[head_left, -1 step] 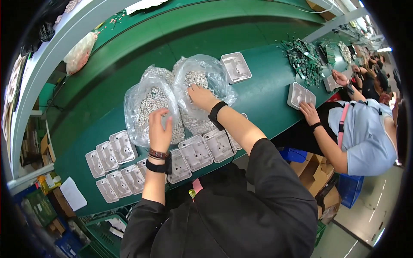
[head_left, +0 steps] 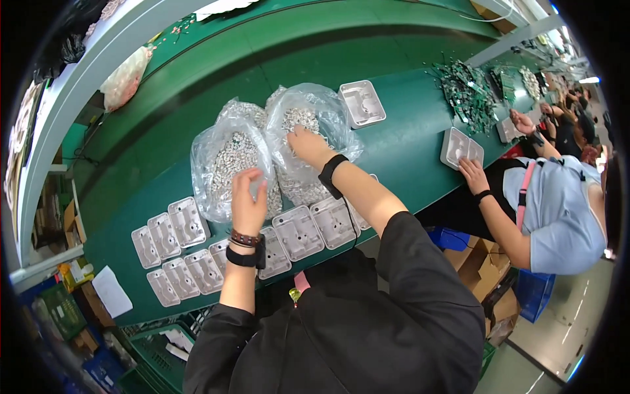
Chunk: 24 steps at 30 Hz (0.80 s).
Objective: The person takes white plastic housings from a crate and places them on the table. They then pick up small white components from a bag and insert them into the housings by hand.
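Black top (head_left: 367,322), wide sleeves (head_left: 420,253) ending near the elbows. Bare left hand (head_left: 249,200) — brown bracelet (head_left: 245,238) and black wristband (head_left: 240,257) below; bare right hand (head_left: 307,146) — chunky black cuff (head_left: 331,176), thin dark cord (head_left: 352,220) trailing.

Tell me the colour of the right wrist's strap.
Black strap; best seen in the head view.

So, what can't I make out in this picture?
All in the head view:
Anything within the right grip: its own back hides it.
Exact shape of the small white parts: too small.
Tray beside the black wristband: left edge covered by it.
Distant people: blurred near the rim.
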Each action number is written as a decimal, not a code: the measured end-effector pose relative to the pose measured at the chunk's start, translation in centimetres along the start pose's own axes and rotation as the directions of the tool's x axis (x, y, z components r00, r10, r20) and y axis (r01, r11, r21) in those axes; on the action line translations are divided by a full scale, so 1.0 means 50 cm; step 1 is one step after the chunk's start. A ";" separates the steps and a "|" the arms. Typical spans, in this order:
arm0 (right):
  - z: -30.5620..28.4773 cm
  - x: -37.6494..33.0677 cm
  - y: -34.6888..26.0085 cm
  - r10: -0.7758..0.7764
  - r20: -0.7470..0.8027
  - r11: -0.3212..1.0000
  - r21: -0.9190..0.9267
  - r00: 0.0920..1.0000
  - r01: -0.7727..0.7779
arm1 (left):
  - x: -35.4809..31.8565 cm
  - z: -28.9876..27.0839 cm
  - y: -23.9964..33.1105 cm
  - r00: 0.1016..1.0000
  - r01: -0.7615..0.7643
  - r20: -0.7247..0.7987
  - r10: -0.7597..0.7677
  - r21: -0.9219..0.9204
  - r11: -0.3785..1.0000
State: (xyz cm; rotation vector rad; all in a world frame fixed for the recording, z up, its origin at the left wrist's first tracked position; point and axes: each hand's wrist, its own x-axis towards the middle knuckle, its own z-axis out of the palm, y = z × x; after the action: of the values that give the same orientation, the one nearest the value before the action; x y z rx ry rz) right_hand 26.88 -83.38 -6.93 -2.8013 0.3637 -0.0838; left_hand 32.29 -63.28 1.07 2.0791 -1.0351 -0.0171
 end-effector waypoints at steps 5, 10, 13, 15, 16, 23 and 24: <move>-0.017 0.027 0.028 0.150 -0.033 0.988 -0.017 0.988 -0.150 | -0.050 0.033 0.091 0.922 0.384 0.207 -0.327 -0.396 0.834; -0.055 0.011 0.003 0.165 -0.252 0.980 0.150 0.953 -0.130 | -0.037 0.080 0.119 0.769 0.489 0.363 -0.526 -0.864 0.119; -0.144 -0.028 -0.078 0.166 -0.416 0.943 0.331 0.894 -0.021 | 0.017 0.071 0.121 0.509 0.451 0.703 -0.497 -0.709 -0.541; -0.195 -0.096 -0.141 0.157 -0.521 0.896 0.433 0.839 0.101 | 0.031 0.042 0.176 0.508 0.496 0.778 -0.369 -0.614 -0.613; -0.213 -0.140 -0.174 0.136 -0.532 0.886 0.443 0.836 0.138 | 0.032 0.038 0.197 0.520 0.539 0.824 -0.225 -0.521 -0.662; -0.239 -0.353 -0.204 -0.115 -0.714 0.861 0.275 0.691 0.428 | -0.113 0.071 0.266 0.616 0.548 0.787 -0.032 -0.458 -0.700; -0.239 -0.371 -0.198 -0.138 -0.725 0.853 0.260 0.675 0.453 | -0.147 0.069 0.289 0.629 0.556 0.777 -0.005 -0.454 -0.696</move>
State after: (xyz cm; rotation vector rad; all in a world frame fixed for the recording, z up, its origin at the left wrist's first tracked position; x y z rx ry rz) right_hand 10.16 -73.11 7.22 -2.2513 0.0052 -1.1660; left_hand 16.62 -65.57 5.93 0.2628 0.2662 -1.3896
